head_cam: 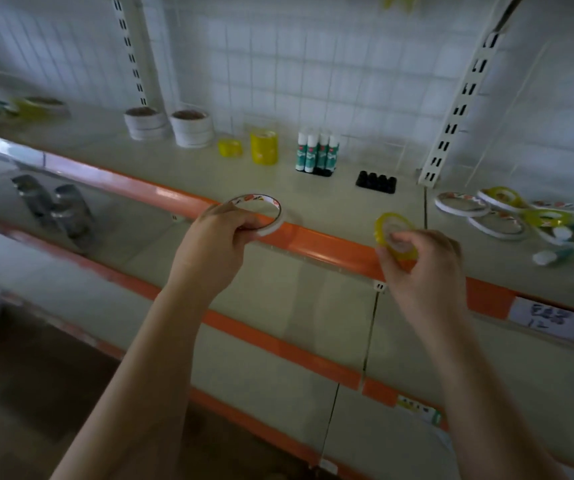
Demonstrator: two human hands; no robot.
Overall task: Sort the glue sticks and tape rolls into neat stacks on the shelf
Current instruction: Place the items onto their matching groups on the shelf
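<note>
1. White, thin and wide-ringed, the white tape roll (257, 216) had a printed inner liner; the left hand (214, 242) gripped it with curled fingers, holding it above the orange front edge of the shelf (313, 199).
2. Translucent yellow and smaller, the yellow tape roll (394, 237) was pinched between thumb and fingertips of the right hand (424, 268), tilted, also over the shelf's orange edge and well apart from the white one.
3. Sorted items at the back of the shelf, left to right:
   - two white stacks (171, 128) of wide tape rolls, side by side and near each other;
   - a low yellow stack (230, 147), just beside a taller yellow stack (264, 147);
   - a row of glue sticks (317, 152), white caps, teal bodies, upright and touching.
4. Black tray (376, 181), ribbed, stood right of the glue sticks; its contents could not be made out.
5. Unsorted heap (507, 216) lay on the shelf section to the right: flat white rolls, yellow rolls overlapping them, and glue sticks lying on their sides.
6. Lower shelf, left: grey metallic cylinders (53, 209), blurred; kind could not be told.
7. Paper label (559, 322) with handwriting sat on the orange edge, far right.
</note>
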